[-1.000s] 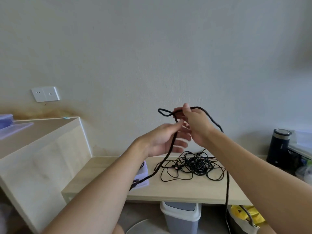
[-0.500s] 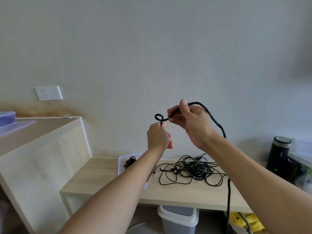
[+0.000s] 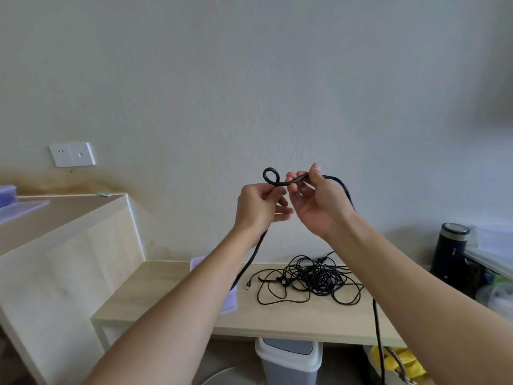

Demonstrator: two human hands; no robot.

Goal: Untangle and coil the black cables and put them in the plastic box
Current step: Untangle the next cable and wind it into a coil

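The thick black braided cable (image 3: 270, 169) is held in the air in front of the wall, above the pale wooden worktop (image 3: 166, 295). The left hand (image 3: 256, 207) closes its grip on the crossing at the base of a small upright loop. The right hand (image 3: 319, 207) pinches the same cable just beside it, to the right. Between the two grips the cable's long axis runs nearly level, left to right. From the right grip the cable arcs rightward and drops behind the right forearm, past the worktop edge. From the left grip the other run hangs along the left forearm toward the translucent lilac plastic box (image 3: 230, 304). The longer free run appears to lie on the right, so the right hand is judged better placed to feed the next turn. The tangle of thin black cables (image 3: 313, 276) lies on the worktop, right of the box.
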